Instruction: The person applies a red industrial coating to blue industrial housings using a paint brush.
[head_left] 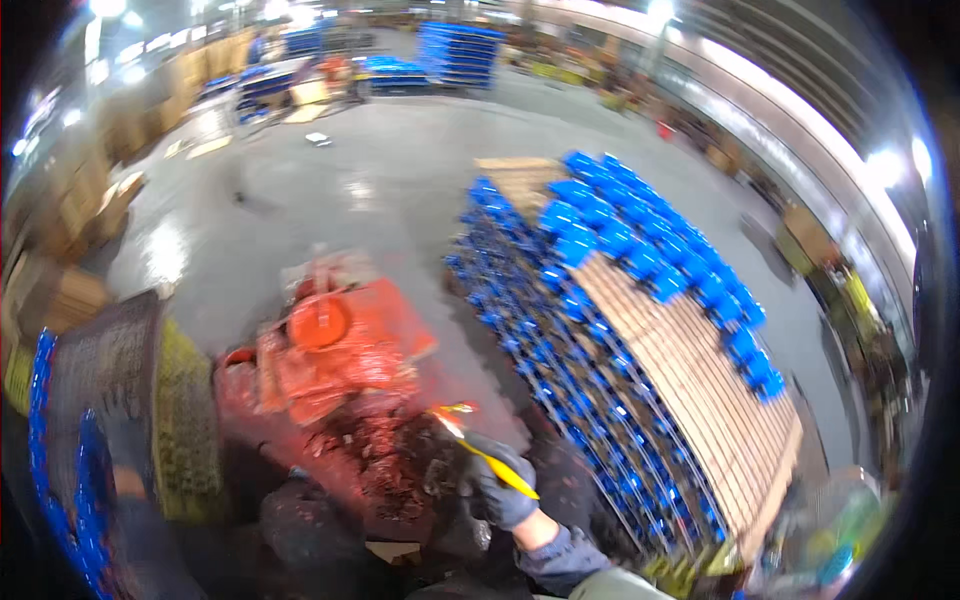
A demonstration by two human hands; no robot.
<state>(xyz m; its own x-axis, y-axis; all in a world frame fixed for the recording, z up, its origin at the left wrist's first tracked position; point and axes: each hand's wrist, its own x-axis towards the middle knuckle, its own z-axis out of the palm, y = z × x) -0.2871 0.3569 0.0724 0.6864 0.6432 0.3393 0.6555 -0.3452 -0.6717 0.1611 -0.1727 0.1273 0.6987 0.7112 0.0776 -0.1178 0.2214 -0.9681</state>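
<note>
My right hand, in a dark grey glove, is closed round the yellow handle of a paintbrush. Its red-wet tip points away to the left, above the stained floor. At the far left my left hand is a dark blur, with bare wrist showing below it. It is beside a blue part at the stack there; its fingers are smeared, so a grip cannot be made out. Ahead, between the arms, an orange-red round container sits on a paint-covered orange base.
To the right stands a wooden-topped stack with rows of blue parts on top and more along its side. A dark panel-like stack stands left. Red debris covers the near floor. Blue stacks stand far back.
</note>
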